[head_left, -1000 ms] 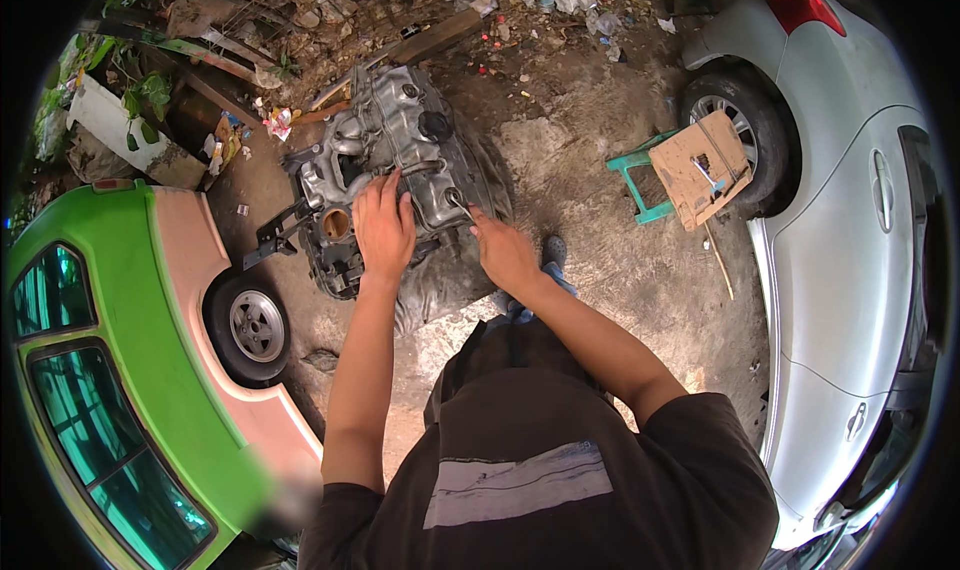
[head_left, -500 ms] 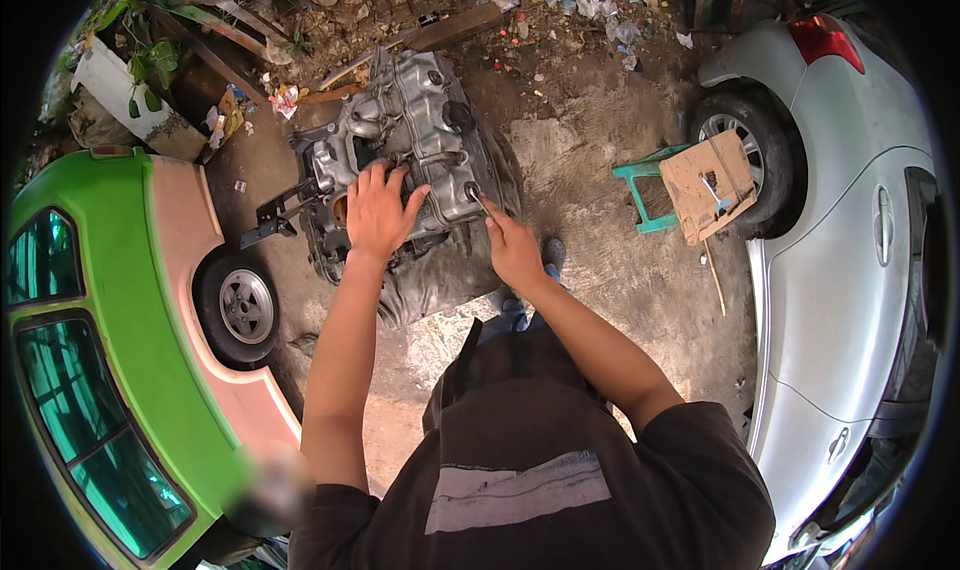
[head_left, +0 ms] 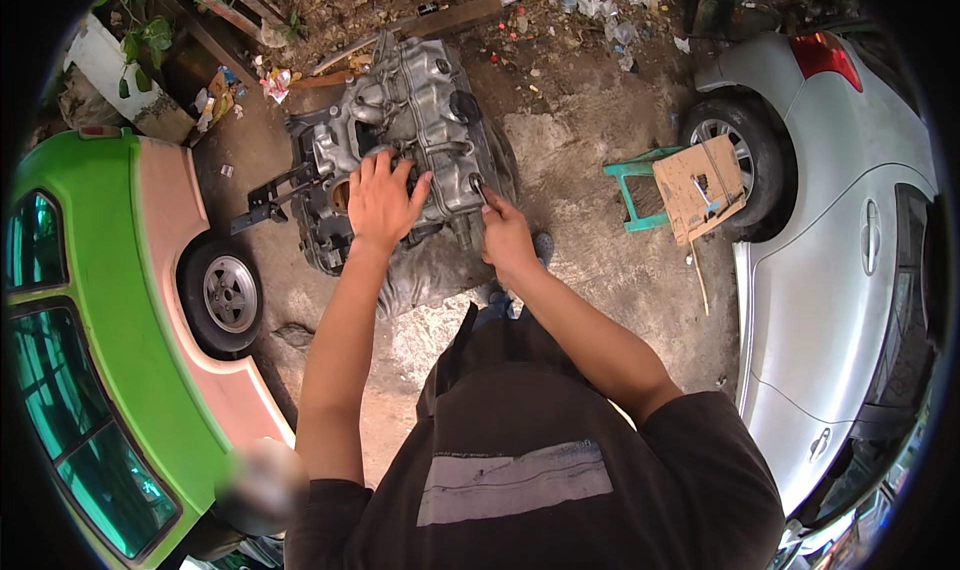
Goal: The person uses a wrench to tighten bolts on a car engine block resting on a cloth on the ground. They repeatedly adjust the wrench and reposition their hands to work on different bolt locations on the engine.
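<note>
A grey metal engine (head_left: 430,120) lies on the ground before me, its ribbed cover facing up. My left hand (head_left: 385,202) rests palm down on its left part, fingers spread, and covers some of the parts there. In my right hand (head_left: 508,238), closed fingers grip the handle of a slim metal wrench (head_left: 482,192). The wrench's far end sits at a round recess near the cover's close right corner. Most of the handle is hidden by my fingers, and what the tip engages is too small to make out.
A green and pink car (head_left: 150,230) stands at left, a silver car (head_left: 820,270) at right. Beside the silver car's wheel, a green stool (head_left: 632,195) bears a cardboard piece (head_left: 690,210) with small items. Litter and a wooden plank (head_left: 455,22) lie beyond the engine.
My right hand has swung slightly left with the wrench, whose handle now points more straight toward me. My left hand stays on the engine. The whole view has shifted a little.
</note>
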Demonstrator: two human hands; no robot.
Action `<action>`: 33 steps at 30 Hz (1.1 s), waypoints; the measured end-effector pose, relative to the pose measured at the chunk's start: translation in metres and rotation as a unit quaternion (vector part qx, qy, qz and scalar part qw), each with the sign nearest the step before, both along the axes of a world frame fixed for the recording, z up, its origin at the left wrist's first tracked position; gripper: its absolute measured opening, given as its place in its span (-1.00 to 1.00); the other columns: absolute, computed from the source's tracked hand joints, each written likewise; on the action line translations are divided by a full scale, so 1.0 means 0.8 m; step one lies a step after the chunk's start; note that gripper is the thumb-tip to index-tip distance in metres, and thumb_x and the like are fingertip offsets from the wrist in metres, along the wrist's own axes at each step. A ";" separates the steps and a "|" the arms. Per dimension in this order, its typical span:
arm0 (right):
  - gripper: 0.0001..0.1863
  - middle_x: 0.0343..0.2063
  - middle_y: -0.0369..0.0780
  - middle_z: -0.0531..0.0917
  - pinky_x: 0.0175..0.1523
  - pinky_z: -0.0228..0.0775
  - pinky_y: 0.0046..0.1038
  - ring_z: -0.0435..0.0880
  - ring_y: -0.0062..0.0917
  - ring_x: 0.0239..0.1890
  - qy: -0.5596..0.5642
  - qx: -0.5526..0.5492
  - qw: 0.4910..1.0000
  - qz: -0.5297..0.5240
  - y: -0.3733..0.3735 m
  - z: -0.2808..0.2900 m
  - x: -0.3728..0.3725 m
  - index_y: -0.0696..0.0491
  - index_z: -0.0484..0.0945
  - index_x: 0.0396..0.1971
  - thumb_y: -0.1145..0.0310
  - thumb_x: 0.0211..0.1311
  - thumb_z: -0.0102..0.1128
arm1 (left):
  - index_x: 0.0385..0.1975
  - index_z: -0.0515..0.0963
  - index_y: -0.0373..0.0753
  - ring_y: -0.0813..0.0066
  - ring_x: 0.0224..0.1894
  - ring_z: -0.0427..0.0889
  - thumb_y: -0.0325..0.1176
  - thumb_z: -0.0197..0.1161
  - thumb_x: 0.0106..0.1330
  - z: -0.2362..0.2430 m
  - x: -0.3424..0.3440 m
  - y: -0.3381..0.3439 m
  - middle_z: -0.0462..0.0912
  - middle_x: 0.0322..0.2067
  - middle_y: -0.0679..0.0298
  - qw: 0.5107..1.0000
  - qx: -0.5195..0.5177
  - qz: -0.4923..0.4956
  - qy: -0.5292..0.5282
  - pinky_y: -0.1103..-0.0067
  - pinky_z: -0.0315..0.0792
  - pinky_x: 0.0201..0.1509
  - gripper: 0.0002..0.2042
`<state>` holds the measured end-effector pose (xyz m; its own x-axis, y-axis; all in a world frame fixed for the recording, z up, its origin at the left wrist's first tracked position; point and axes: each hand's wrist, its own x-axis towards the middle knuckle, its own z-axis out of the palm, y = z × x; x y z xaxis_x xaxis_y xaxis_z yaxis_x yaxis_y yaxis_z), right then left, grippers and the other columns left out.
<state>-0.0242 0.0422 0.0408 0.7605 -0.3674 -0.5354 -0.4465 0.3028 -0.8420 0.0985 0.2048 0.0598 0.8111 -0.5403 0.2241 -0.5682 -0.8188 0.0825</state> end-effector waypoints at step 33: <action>-0.72 -0.36 -0.33 0.64 0.26 0.14 -0.18 0.58 -0.43 -0.14 -0.243 -0.586 0.681 0.367 -0.134 0.006 0.066 -0.07 0.79 -0.29 0.04 0.20 0.41 | -0.09 0.72 -0.11 0.20 0.18 0.49 0.04 0.21 0.40 0.003 0.001 -0.001 0.60 0.07 0.23 0.999 -0.024 0.035 0.018 0.29 0.34 0.28 -0.62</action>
